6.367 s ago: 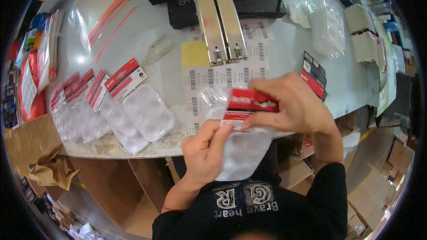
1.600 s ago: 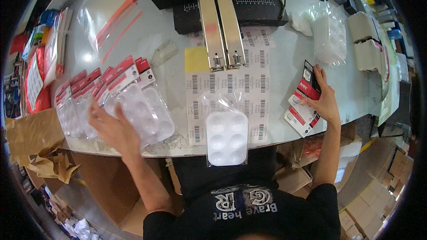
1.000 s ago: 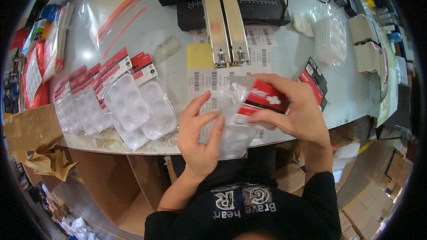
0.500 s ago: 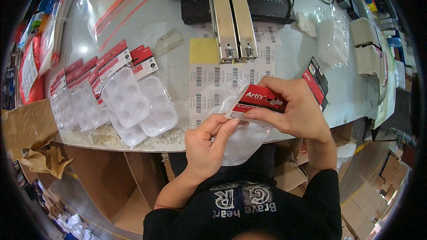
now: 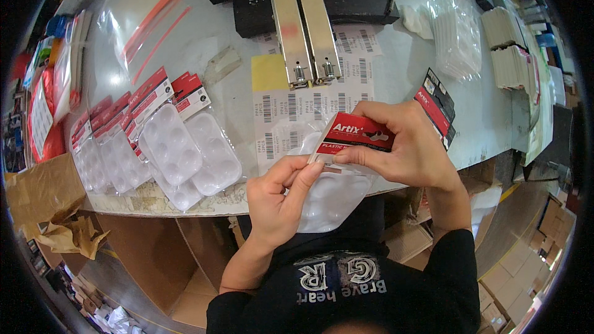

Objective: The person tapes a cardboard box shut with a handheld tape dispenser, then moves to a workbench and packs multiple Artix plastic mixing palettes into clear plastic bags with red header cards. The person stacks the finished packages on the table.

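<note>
My right hand point(image 5: 411, 145) grips a folded red, black and white header card point(image 5: 352, 131) between thumb and fingers. At the card's left lower corner, my left hand point(image 5: 275, 195) pinches the edge with thumb and forefinger. Below the card a white plastic paint palette point(image 5: 334, 203) in a clear bag hangs over the table's front edge, partly hidden by my hands. Several bagged palettes point(image 5: 172, 145) with matching header cards lie overlapped to the left. Right of my right hand lies a stack of loose header cards point(image 5: 437, 108).
Beyond my hands stands a black machine point(image 5: 365, 3) with two metal arms point(image 5: 306, 25) above barcode label sheets point(image 5: 269, 108). Clear bags point(image 5: 139, 12) lie far left, wrapped palettes point(image 5: 456, 37) far right, beside card stacks point(image 5: 510, 65). Brown paper point(image 5: 46, 188) hangs at the left edge.
The view has shifted slightly. The header card has tipped to show more of its front, and the palette beneath shows more plainly. Both hands keep their hold.
</note>
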The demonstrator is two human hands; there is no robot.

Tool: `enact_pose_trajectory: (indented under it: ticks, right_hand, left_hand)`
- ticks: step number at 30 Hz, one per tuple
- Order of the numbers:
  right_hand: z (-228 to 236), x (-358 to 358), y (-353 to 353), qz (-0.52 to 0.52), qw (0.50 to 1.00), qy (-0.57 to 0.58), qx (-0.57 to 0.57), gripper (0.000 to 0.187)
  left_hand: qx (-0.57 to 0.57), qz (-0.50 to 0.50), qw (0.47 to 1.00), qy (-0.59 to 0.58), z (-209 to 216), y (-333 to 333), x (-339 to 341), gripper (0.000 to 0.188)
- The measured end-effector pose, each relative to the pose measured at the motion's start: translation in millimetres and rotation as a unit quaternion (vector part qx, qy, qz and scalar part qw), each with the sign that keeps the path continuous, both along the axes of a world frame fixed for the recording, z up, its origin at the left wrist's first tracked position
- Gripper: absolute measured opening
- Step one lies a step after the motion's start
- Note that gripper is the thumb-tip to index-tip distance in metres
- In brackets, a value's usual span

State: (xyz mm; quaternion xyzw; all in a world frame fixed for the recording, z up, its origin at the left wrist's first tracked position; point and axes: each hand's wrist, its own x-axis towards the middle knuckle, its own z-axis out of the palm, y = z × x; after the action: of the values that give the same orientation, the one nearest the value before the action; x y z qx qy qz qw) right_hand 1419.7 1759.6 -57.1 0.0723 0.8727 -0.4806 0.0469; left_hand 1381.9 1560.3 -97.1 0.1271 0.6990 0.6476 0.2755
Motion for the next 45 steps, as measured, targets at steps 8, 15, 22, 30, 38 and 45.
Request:
enact_pose_trajectory:
  ticks: [8, 15, 22, 30, 38, 45]
  right_hand:
    - [-3, 1, -1, 0.008, 0.999, 0.012, 0.038, 0.032]
    - [-7, 2, 5, -0.008, 0.994, 0.092, 0.066, 0.033]
    - [-23, 29, 8, -0.125, 0.935, -0.181, -0.279, 0.016]
    - [-36, 35, 2, -0.158, 0.93, -0.099, -0.317, 0.014]
    - [-46, 42, -19, -0.212, 0.897, -0.068, -0.381, 0.009]
    - [-80, -11, -30, -0.356, 0.817, 0.008, -0.453, 0.012]
  left_hand:
    - [-0.018, -0.006, 1.0, 0.01, -3, -1, 1, 0.014]
    - [-0.019, 0.041, 0.997, 0.07, -8, -2, 6, 0.014]
    - [0.035, 0.157, 0.987, 0.004, -23, -9, 0, 0.021]
    - [0.01, 0.167, 0.986, 0.014, -29, -7, 0, 0.021]
    - [-0.027, 0.139, 0.99, 0.019, -21, -17, 2, 0.022]
    - [-0.07, 0.131, 0.987, 0.069, -41, 21, -39, 0.028]
